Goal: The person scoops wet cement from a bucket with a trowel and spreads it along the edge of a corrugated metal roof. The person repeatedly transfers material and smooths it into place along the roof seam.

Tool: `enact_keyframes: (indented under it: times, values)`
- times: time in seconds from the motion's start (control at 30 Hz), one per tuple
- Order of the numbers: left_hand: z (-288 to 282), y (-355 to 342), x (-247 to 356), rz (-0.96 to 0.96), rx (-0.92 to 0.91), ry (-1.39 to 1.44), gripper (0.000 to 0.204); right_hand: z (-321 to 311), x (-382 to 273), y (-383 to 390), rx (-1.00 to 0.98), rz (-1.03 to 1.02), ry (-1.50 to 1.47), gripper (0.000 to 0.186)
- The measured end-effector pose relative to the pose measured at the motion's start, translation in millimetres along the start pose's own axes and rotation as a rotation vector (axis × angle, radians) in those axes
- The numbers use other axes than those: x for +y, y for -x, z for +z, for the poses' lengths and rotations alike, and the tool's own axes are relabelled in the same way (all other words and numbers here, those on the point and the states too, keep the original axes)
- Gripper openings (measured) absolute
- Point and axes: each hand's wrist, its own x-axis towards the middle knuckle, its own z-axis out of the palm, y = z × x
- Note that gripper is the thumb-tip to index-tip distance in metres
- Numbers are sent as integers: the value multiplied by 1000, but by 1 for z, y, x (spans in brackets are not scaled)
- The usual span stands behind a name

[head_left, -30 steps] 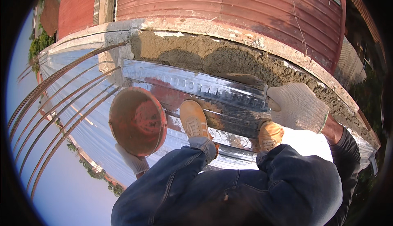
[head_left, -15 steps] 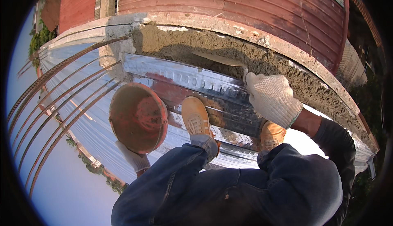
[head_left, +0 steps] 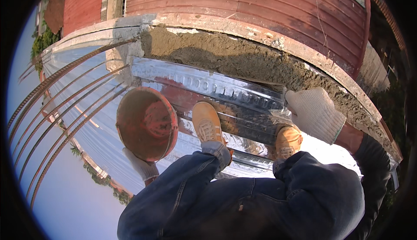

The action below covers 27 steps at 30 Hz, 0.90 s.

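My left hand (head_left: 141, 165), in a white knitted glove, holds a reddish mortar bucket (head_left: 150, 125) from below, its fingers partly hidden behind the bucket. The bucket is tilted with its mouth towards me, its inside stained with grey residue. At the right, my gloved right hand (head_left: 316, 111) is closed round the hidden handle of a trowel (head_left: 273, 86). Its blade shows nearly edge-on, along the lower side of a strip of wet mortar (head_left: 226, 59). This mortar is smoother at the left and middle, rougher towards the right.
My tan shoes (head_left: 206, 120) stand on shiny ribbed metal decking (head_left: 204, 83). Several bent rebar rods (head_left: 69, 72) jut out at the left. Beyond the mortar runs a concrete edge (head_left: 208, 22), and behind it a red corrugated metal sheet (head_left: 260, 1).
My right hand has moved to the right and slightly nearer, drawing the trowel along the mortar's lower edge. My left hand and the bucket have stayed in place.
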Motion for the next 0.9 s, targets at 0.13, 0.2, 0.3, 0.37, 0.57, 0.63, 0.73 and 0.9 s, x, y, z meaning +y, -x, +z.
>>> enact_keyframes:
  times: [0.13, 0.2, 0.3, 0.37, 0.57, 0.63, 0.73, 0.9]
  values:
    - [-2, 0, -1, 9, -18, 4, 83, -17, 17, 3, -87, -41, -133, 18]
    - [-3, 0, -1, 8, -23, 5, 83, -15, 25, 7, -116, -65, -167, 18]
    - [-7, 3, 0, 14, -19, 0, 83, -18, 29, 12, -155, -60, -92, 21]
    - [-7, 3, 1, 12, -19, 1, 83, -14, 37, 22, -80, -68, -192, 21]
    - [-5, 1, 0, 6, -29, 0, 82, -13, 45, 42, 82, -11, -124, 17]
    - [-5, 0, -1, 4, -28, 1, 82, -17, 47, 48, 80, 45, -92, 19]
    - [-7, 2, 0, 11, -27, 1, 82, -27, 42, 47, 84, 143, -115, 17]
    - [-6, 0, 0, 12, -36, -7, 82, 5, 47, 49, 229, 138, -54, 16]
